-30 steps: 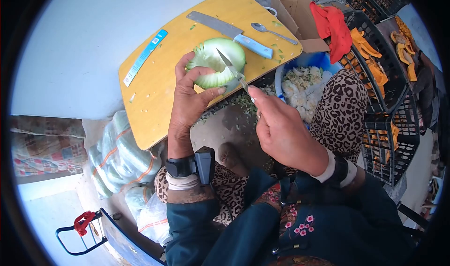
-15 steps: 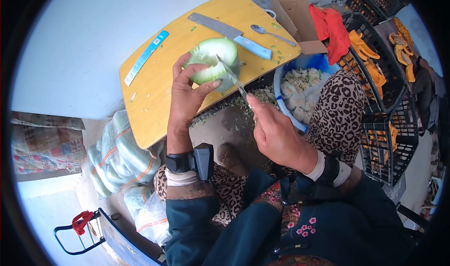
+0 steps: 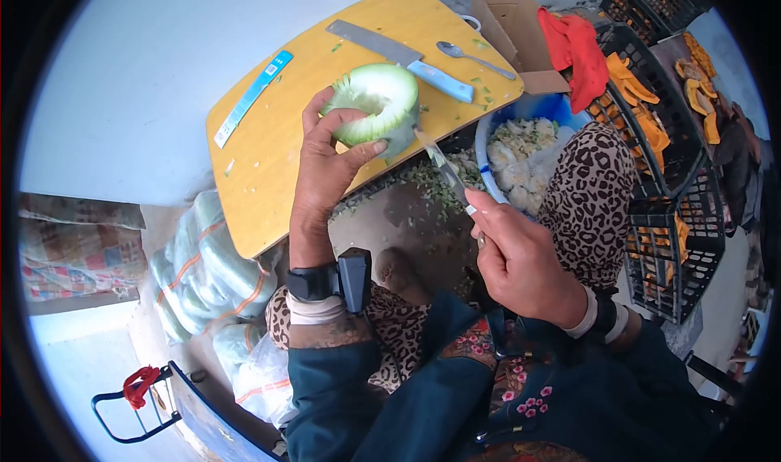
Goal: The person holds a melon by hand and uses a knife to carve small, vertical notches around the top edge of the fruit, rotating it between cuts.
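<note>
My left hand (image 3: 325, 157) grips a hollowed piece of winter melon (image 3: 400, 119) at the near edge of the yellow table (image 3: 260, 177). Its rim is notched along the left and near side, and the pale hollow faces up. With my right hand (image 3: 525, 259) I hold a small knife (image 3: 446, 172), the fingers wrapped round its handle. The blade points up and left, its tip right at the melon's outer right side. Behind the melon lie a blue-handled cleaver (image 3: 378, 45) and a metal spoon (image 3: 473, 58). A blue and white strip (image 3: 254, 100) rests on the left.
A blue-and-white tub (image 3: 488, 165) of pale pulp stands by my knee. Beyond it are a cardboard box (image 3: 498, 27), a red cloth (image 3: 576, 55) and black crates (image 3: 679, 250) holding orange slices. Green scraps (image 3: 439, 198) litter the floor. Bagged melons (image 3: 213, 267) lie left.
My right hand has drawn the knife out of the melon's hollow, down and to the right, to its outer side. My left hand keeps its grip; the melon is turned slightly.
</note>
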The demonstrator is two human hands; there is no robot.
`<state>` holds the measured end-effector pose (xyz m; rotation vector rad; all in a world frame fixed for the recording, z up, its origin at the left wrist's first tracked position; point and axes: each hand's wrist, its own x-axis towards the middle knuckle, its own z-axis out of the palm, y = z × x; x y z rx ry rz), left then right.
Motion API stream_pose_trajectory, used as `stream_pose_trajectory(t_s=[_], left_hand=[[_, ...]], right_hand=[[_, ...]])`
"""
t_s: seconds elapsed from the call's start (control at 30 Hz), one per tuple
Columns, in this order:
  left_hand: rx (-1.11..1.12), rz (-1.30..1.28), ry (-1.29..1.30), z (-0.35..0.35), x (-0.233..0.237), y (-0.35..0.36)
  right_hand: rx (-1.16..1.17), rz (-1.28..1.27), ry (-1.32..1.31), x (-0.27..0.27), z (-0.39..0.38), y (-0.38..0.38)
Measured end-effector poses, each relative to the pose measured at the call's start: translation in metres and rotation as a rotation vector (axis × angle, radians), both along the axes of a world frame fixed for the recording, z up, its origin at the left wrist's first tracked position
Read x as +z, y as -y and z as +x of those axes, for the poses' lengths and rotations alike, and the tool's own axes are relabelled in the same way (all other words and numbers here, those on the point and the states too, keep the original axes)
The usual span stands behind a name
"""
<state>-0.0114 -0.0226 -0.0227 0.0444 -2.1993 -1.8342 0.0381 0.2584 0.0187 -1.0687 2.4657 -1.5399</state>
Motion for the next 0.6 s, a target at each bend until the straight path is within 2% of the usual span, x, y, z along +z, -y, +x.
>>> stream_pose_trajectory(t_s=[0.23, 0.6], left_hand=[[0.05, -0.233, -0.011, -0.001, 0.002, -0.005], [0.087, -0.288, -0.025, 0.001, 0.006, -0.011]], right_hand=[[-0.075, -0.006, -0.099, -0.004, -0.008, 0.012], [-0.066, 0.104, -0.081, 0.004, -0.006, 0.009]])
